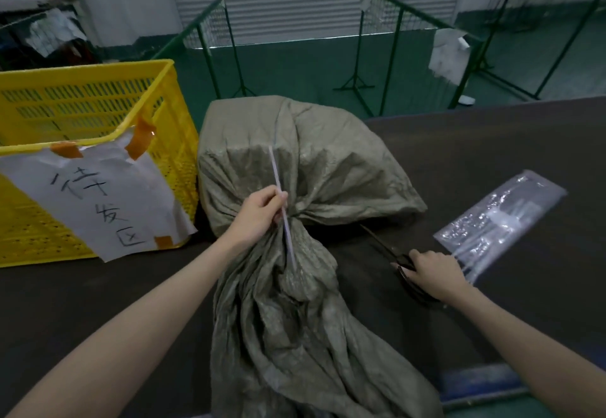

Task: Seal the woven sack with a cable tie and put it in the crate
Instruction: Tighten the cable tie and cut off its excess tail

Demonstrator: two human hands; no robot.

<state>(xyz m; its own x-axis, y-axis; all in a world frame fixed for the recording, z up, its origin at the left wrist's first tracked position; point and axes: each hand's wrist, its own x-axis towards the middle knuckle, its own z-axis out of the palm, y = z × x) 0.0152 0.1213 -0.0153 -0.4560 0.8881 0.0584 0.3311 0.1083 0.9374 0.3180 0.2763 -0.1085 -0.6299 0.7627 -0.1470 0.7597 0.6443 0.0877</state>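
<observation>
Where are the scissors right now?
The scissors lie on the dark table, right of the woven sack, under the right hand, beside a clear plastic bag.

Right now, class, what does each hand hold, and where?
Left hand pinches the cable tie mid-length, at the sack neck. Right hand grips the scissors handles.

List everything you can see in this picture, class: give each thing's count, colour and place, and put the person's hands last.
sack: one, grey-green, middle of the table, neck gathered
cable tie: one, white, at the sack's neck
crate: one, yellow, left of the sack
paper sign: one, white with handwriting, taped to the crate's front
scissors: one pair, dark, on the table right of the sack
plastic bag: one, clear, on the right
table: one, dark
metal stands: several, green, on the floor beyond
left hand: holds the cable tie
right hand: on the scissors' handles
</observation>
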